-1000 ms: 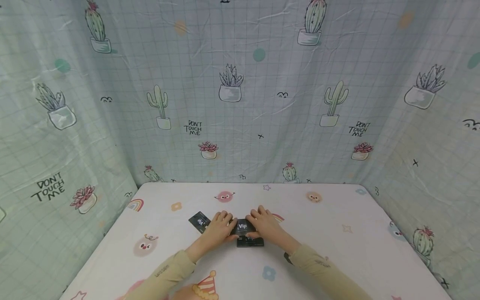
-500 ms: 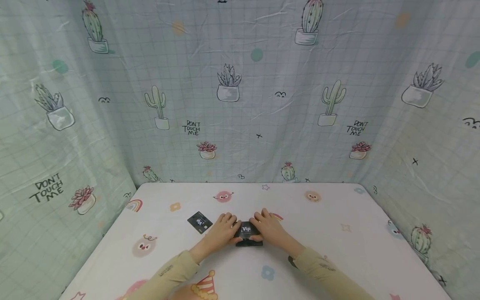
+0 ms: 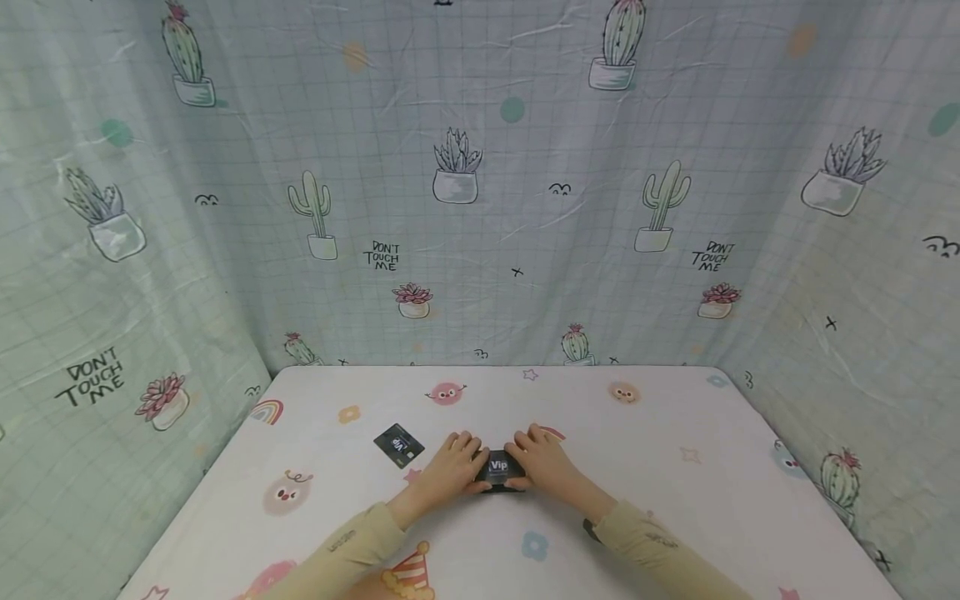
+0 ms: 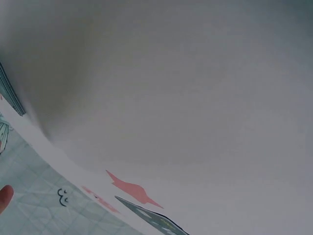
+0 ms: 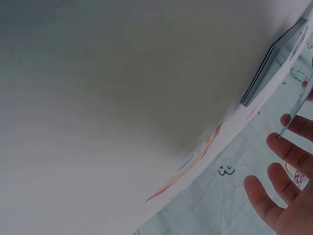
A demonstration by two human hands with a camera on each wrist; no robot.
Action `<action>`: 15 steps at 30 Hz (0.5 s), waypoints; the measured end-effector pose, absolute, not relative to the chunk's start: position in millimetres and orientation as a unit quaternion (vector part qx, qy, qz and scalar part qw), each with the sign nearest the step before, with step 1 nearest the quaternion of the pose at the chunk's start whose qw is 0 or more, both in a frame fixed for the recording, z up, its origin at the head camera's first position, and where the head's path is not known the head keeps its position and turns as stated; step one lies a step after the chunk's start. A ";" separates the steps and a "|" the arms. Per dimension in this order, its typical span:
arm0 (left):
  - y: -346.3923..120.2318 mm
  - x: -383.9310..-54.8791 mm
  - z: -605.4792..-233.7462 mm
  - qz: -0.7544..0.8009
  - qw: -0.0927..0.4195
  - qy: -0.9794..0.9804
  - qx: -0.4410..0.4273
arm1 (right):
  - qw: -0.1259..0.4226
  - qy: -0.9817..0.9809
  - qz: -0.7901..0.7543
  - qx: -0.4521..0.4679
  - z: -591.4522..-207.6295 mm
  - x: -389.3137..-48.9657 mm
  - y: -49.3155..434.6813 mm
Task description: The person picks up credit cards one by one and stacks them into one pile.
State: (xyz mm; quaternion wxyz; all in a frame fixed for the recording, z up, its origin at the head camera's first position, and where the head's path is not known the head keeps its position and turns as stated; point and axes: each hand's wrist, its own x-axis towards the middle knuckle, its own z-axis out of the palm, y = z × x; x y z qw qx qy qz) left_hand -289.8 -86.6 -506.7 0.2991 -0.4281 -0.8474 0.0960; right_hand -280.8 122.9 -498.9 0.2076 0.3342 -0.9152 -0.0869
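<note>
Both hands hold one black card marked "Vip" (image 3: 498, 467) by its opposite ends. On its left end are the fingers and thumb of my left hand (image 3: 452, 463); my right hand (image 3: 546, 464) pinches its right end. In the right wrist view the thin held card (image 5: 295, 108) shows nearly edge-on between the right fingertips. Beneath it, a neat stack of cards (image 5: 269, 63) stands on the table, mostly hidden by the held card in the head view. That stack (image 4: 10, 94) also appears at the left edge of the left wrist view, above a left fingertip (image 4: 5, 197).
A loose black "Vip" card (image 3: 399, 445) with a gold chip lies flat to the left of the left hand. The white patterned table (image 3: 645, 442) is bounded at the back and sides by a cactus-print curtain (image 3: 495, 233). A dark object (image 3: 591, 530) shows at the right cuff.
Both hands have shifted slightly right and toward the person with the held card, which now covers most of the stack below. The loose card on the left has stayed put.
</note>
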 end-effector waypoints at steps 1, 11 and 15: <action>-86.3 -289.8 -507.2 0.094 0.299 -0.847 -0.429 | 0.206 -0.915 -0.090 0.334 -499.8 -281.0 123.2; -85.8 -289.7 -511.1 0.100 0.274 -0.852 -0.435 | 0.192 -0.919 -0.093 0.331 -503.6 -280.3 122.7; -86.2 -290.2 -513.6 0.106 0.274 -0.852 -0.434 | 0.180 -0.923 -0.094 0.328 -503.0 -278.7 121.6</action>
